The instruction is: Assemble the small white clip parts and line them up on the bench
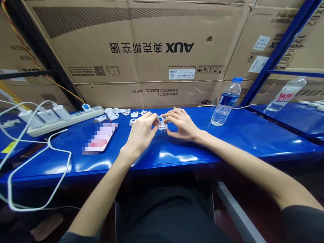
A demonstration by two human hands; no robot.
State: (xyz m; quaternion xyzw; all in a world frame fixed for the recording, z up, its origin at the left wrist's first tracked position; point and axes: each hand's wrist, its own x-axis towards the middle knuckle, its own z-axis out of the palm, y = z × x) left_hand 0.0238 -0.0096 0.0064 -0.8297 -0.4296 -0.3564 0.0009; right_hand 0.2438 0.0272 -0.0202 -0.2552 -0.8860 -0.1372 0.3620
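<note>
Between my two hands, just above the blue table (162, 155), is a small white plastic part with a ring-shaped top and thin metal pins pointing down (162, 127). My left hand (142, 131) pinches it from the left, thumb and fingers together at its edge. From the right, my right hand (181, 124) curls its fingers and thumb around the same part. A tiny bit of red shows near the left fingertips, too small to name. Behind my left hand lie loose white plastic pieces (113, 116) of a similar ringed shape. Fingers cover much of the held part.
A phone (101, 138) lies left of my left hand. Farther left, a power strip (68, 120) carries chargers with white cables (69, 158) looping over the table edge. A water bottle (226, 103) stands at right, another bottle (287, 93) beyond it. Cardboard (152, 20) lines the back.
</note>
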